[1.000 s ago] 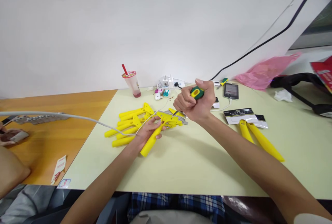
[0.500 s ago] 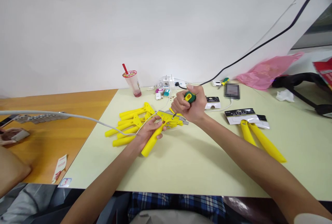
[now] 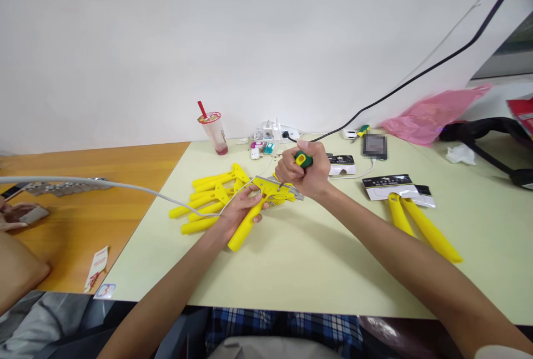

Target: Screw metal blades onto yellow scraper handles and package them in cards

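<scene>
Two grips: left hand (image 3: 241,206) curled round yellow, round-handled plastic tool (image 3: 244,231) over pale-green tabletop (image 3: 333,270); right hand (image 3: 306,169) fisted on green-and-yellow-handled screwdriver (image 3: 303,160), tip at tool's head. Off-axis push could skid it into left fingers.

they wear dark blue plaid bottoms (image 3: 327,328) crossed by white lines, a plain greyish top (image 3: 254,349) and a whitish sleeve (image 3: 499,353) at near right; left hand (image 3: 238,209) and right hand (image 3: 306,170) are bare.
</scene>
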Tool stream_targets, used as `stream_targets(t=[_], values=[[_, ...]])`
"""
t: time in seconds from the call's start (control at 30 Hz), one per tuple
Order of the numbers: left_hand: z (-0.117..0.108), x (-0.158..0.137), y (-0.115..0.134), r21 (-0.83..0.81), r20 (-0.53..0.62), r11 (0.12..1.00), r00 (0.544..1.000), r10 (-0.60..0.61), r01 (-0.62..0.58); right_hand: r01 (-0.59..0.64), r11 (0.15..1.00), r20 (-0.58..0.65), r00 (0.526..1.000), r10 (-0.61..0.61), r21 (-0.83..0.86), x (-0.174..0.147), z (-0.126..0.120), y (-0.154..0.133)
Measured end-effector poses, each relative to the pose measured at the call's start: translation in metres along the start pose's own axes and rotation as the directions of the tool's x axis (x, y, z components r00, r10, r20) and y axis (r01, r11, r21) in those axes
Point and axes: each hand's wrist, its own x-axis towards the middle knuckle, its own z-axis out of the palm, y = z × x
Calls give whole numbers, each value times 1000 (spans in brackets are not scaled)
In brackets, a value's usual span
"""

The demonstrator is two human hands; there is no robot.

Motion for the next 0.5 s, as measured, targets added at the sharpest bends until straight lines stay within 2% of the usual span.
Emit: stream_targets(t=[0.23,0.5], values=[[3,1,1,25,-66,1000,998,-14,16,-5,1000,-24,1000,4,-28,0,2,-2],[2,3,1,10,-101,1000,995,-20,21,4,1000,5,1000,-4,8,0,-1,0]])
